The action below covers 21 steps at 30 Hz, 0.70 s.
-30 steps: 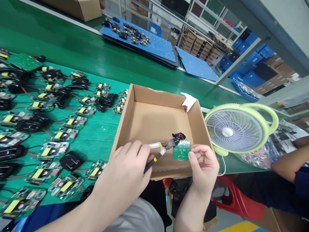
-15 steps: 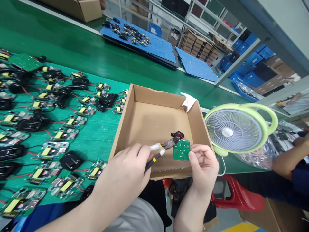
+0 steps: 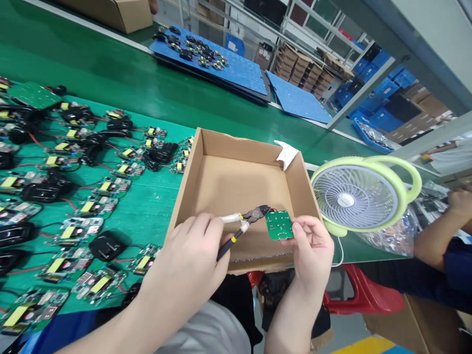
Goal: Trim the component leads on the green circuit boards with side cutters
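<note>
My left hand [image 3: 193, 255] is closed around the handles of a pair of cutting pliers [image 3: 243, 223], one handle pale and the other black with a yellow band. The pliers' jaws reach the upper left corner of a small green circuit board [image 3: 279, 225], by a short red wire. Whether the jaws touch the board I cannot tell. Thumb and fingers of my right hand [image 3: 311, 246] pinch the board by its right edge. Both hands are over the near part of a shallow open cardboard box [image 3: 236, 182]. The black part once seen behind the board is mostly hidden.
Many circuit boards with black casings [image 3: 108, 245] cover the green mat [image 3: 147, 196] at left. A green fan [image 3: 354, 196] stands right of the box, near a co-worker's arm [image 3: 438, 231]. Blue boards [image 3: 236, 73] lie across the bench, one carrying more assemblies. A red stool [image 3: 365, 295] is below.
The green board has tilted and shifted slightly right and up. The pliers' jaws have moved a little up and left, opening wider. The black part behind the board has dropped from sight.
</note>
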Each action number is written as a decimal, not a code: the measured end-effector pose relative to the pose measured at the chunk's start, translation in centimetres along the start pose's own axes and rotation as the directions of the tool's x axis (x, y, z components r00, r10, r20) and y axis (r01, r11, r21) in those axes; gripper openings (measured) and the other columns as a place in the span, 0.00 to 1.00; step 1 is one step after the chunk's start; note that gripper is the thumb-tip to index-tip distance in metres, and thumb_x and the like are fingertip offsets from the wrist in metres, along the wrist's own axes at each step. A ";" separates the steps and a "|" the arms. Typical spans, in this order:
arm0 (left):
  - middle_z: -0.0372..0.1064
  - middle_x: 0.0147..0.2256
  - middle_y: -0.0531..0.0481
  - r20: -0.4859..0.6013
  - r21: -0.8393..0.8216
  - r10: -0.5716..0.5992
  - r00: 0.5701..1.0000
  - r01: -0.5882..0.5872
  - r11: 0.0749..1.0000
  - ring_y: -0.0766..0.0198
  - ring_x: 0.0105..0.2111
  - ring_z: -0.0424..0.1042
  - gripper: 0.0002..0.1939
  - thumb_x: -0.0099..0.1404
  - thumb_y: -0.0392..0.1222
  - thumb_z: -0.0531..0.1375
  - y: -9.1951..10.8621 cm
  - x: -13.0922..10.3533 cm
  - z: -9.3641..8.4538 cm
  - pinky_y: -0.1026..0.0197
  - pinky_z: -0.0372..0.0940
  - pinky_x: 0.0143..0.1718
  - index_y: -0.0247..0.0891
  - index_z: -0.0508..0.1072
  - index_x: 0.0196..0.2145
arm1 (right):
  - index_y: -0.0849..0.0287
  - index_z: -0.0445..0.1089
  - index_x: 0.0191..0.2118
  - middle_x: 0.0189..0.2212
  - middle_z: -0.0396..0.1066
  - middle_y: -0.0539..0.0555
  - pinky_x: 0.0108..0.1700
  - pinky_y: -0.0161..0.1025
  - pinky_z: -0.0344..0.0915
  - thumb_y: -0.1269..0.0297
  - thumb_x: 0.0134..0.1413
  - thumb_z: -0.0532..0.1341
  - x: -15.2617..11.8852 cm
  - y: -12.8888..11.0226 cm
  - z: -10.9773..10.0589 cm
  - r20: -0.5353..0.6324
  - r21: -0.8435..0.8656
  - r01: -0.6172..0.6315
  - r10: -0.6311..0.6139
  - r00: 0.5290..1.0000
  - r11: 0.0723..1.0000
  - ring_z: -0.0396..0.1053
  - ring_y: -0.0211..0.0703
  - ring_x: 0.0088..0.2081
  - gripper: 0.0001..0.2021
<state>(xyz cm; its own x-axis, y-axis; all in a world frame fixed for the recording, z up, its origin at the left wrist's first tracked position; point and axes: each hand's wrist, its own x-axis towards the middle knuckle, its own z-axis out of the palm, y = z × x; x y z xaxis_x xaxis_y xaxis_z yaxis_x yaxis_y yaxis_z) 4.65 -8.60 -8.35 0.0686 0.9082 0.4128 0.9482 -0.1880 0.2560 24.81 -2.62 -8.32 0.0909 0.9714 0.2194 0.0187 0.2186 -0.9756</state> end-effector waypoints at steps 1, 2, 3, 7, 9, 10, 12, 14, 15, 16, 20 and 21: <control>0.65 0.30 0.46 0.003 -0.004 0.002 1.000 -0.002 1.000 0.51 0.30 0.70 0.04 0.63 0.31 0.53 0.0 0.0 0.0 0.51 0.65 0.31 0.38 0.64 0.34 | 0.56 0.78 0.36 0.26 0.76 0.49 0.20 0.29 0.73 0.62 0.56 0.70 0.0 0.0 0.0 -0.008 -0.013 -0.011 0.011 1.000 1.000 0.73 0.37 0.23 0.04; 0.65 0.30 0.46 0.005 -0.006 0.001 1.000 -0.001 1.000 0.51 0.30 0.70 0.05 0.63 0.31 0.53 0.0 0.0 0.1 0.51 0.65 0.31 0.38 0.64 0.34 | 0.56 0.79 0.38 0.27 0.76 0.49 0.21 0.30 0.74 0.62 0.57 0.70 0.0 0.0 -0.1 -0.013 -0.026 -0.024 0.024 1.000 0.999 0.73 0.37 0.24 0.06; 0.65 0.30 0.46 0.005 -0.008 0.002 1.000 -0.002 1.000 0.51 0.30 0.70 0.05 0.63 0.31 0.53 0.0 0.0 0.1 0.51 0.64 0.31 0.38 0.64 0.34 | 0.57 0.79 0.39 0.27 0.76 0.50 0.22 0.31 0.75 0.61 0.57 0.70 -0.1 0.0 -0.1 -0.014 -0.036 -0.035 0.035 0.999 0.999 0.74 0.37 0.24 0.06; 0.65 0.31 0.46 0.006 -0.007 -0.003 1.000 0.003 1.000 0.51 0.30 0.69 0.04 0.64 0.31 0.53 0.0 -0.1 0.0 0.51 0.64 0.32 0.38 0.64 0.34 | 0.56 0.80 0.37 0.26 0.77 0.49 0.22 0.31 0.76 0.62 0.57 0.69 0.0 0.2 -0.1 -0.008 -0.022 -0.053 0.052 0.999 0.998 0.72 0.35 0.20 0.05; 0.65 0.31 0.46 0.008 -0.008 -0.001 1.000 0.001 1.000 0.51 0.31 0.69 0.04 0.63 0.31 0.53 0.0 -0.2 0.0 0.51 0.64 0.32 0.38 0.64 0.35 | 0.56 0.80 0.37 0.26 0.77 0.49 0.22 0.31 0.76 0.62 0.57 0.69 0.0 0.2 -0.1 -0.007 -0.007 -0.052 0.052 0.999 0.999 0.73 0.35 0.20 0.04; 0.65 0.31 0.46 0.008 -0.009 -0.001 1.000 0.001 1.000 0.51 0.31 0.69 0.04 0.63 0.31 0.53 0.0 -0.2 0.0 0.51 0.64 0.32 0.38 0.64 0.35 | 0.56 0.80 0.37 0.26 0.77 0.48 0.22 0.31 0.76 0.62 0.57 0.69 0.1 0.2 -0.1 -0.009 -0.002 -0.052 0.052 0.999 0.999 0.73 0.35 0.20 0.04; 0.65 0.31 0.46 0.008 -0.012 0.004 1.000 -0.004 1.000 0.51 0.31 0.69 0.04 0.63 0.31 0.53 -0.1 -0.2 0.0 0.51 0.65 0.32 0.38 0.63 0.35 | 0.56 0.80 0.36 0.25 0.76 0.48 0.22 0.30 0.76 0.62 0.56 0.69 0.1 0.1 0.0 -0.013 0.002 -0.051 0.051 0.999 0.999 0.72 0.35 0.20 0.04; 0.65 0.31 0.46 0.008 -0.013 0.007 1.000 -0.007 1.000 0.51 0.31 0.69 0.04 0.63 0.31 0.53 -0.1 -0.2 0.0 0.50 0.65 0.33 0.38 0.63 0.35 | 0.56 0.80 0.36 0.24 0.75 0.48 0.22 0.30 0.76 0.63 0.56 0.69 0.1 0.1 0.0 -0.012 0.004 -0.051 0.051 0.999 0.999 0.72 0.34 0.19 0.04; 0.65 0.31 0.46 0.007 -0.012 0.006 1.000 -0.006 1.000 0.51 0.31 0.69 0.04 0.64 0.31 0.53 -0.1 -0.2 0.0 0.50 0.65 0.33 0.38 0.63 0.35 | 0.56 0.80 0.36 0.24 0.75 0.47 0.22 0.30 0.76 0.63 0.56 0.69 0.1 0.1 0.0 -0.012 0.008 -0.050 0.050 0.999 0.999 0.71 0.34 0.19 0.04; 0.65 0.31 0.46 0.006 -0.011 0.007 1.000 -0.007 1.000 0.51 0.31 0.69 0.04 0.64 0.31 0.53 -0.1 -0.2 0.0 0.50 0.65 0.32 0.38 0.63 0.35 | 0.56 0.80 0.36 0.24 0.75 0.47 0.22 0.29 0.76 0.63 0.56 0.69 0.1 0.1 0.0 -0.010 0.012 -0.051 0.051 0.999 0.999 0.71 0.33 0.19 0.04; 0.65 0.32 0.45 0.006 -0.009 0.013 1.000 -0.013 1.000 0.50 0.31 0.69 0.04 0.63 0.31 0.54 -0.1 -0.2 0.1 0.50 0.64 0.32 0.38 0.64 0.35 | 0.56 0.80 0.37 0.25 0.75 0.47 0.22 0.29 0.76 0.64 0.57 0.69 0.1 0.2 -0.1 -0.007 0.025 -0.053 0.053 0.999 0.998 0.72 0.33 0.20 0.04; 0.65 0.32 0.45 0.008 -0.012 0.017 1.000 -0.017 1.000 0.50 0.32 0.69 0.04 0.63 0.31 0.54 -0.1 -0.2 0.1 0.50 0.64 0.32 0.38 0.64 0.36 | 0.56 0.80 0.37 0.25 0.75 0.47 0.23 0.29 0.76 0.64 0.57 0.68 0.0 0.2 -0.1 -0.002 0.022 -0.049 0.049 0.999 0.999 0.72 0.34 0.21 0.03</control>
<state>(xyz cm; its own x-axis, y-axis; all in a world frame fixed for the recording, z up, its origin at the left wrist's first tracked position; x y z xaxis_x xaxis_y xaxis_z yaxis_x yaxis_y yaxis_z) 4.54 -8.75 -8.55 0.0877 0.9079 0.4099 0.9430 -0.2083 0.2597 24.92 -2.54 -8.55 0.0934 0.9808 0.1711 -0.0081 0.1726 -0.9850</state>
